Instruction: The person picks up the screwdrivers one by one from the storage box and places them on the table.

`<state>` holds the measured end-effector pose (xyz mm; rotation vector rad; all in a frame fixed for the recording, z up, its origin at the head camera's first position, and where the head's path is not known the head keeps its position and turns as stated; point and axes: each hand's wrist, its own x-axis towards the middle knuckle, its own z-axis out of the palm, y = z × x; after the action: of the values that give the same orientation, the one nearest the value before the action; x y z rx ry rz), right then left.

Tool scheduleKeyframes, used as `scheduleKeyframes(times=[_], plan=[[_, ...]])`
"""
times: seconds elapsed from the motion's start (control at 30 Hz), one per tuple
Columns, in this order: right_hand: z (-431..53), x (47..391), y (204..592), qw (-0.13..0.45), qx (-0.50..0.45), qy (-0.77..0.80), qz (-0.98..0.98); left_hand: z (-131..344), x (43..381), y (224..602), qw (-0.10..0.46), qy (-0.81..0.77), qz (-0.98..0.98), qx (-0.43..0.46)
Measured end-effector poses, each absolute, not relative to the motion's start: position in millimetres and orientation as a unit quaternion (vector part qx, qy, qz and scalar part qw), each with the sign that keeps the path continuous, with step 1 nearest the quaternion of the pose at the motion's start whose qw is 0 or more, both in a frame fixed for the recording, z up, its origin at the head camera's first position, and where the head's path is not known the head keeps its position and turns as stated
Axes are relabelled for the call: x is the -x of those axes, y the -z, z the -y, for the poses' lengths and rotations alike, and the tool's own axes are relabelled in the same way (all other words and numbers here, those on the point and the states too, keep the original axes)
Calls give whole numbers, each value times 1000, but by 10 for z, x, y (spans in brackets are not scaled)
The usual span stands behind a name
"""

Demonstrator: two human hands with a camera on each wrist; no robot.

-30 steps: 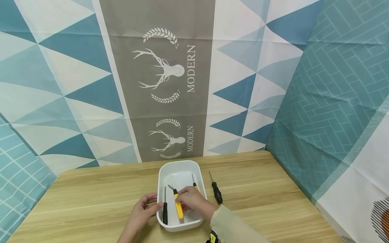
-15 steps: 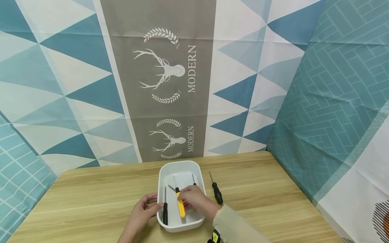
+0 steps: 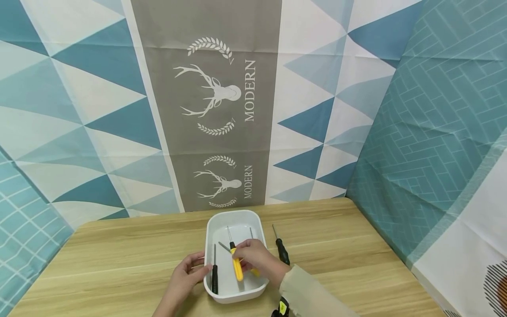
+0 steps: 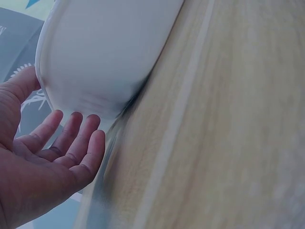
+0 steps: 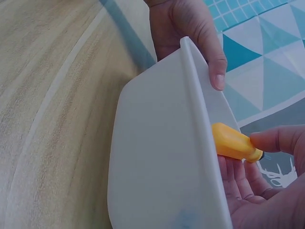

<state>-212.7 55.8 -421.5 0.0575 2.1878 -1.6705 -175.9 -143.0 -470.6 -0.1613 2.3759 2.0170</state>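
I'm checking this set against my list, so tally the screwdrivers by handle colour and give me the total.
Black: 2 (tray screwdriver in the white tray, loose screwdriver on the table)
Yellow: 2 (held screwdriver in the right hand, mostly covered screwdriver)
Colour hidden: 1 (screwdriver with only its shaft showing)
Total: 5

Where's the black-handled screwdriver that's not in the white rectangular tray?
In the head view, the black-handled screwdriver lies on the pale wooden table, right of the white tray, its handle end near the right hand.
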Motion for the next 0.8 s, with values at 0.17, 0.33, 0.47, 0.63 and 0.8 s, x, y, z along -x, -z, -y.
scheduleKeyframes(times=[0.17,0.33,0.47,0.63,0.8], plan=[[-578,2129,4197,192,-23,593,-782,1432,1756,4707,10,-648,-760,49],[-603,2130,4167,187,-22,593,-783,1437,1762,4715,10,-649,-759,51],[-625,2133,4154,182,-21,591,-785,1440,1768,4721,11,-648,-760,52],[-667,2144,4131,178,-25,587,-789,1449,1767,4728,11,-647,-761,49],[-713,2143,4107,172,-29,584,-792,1452,1771,4735,10,-650,-758,45]])
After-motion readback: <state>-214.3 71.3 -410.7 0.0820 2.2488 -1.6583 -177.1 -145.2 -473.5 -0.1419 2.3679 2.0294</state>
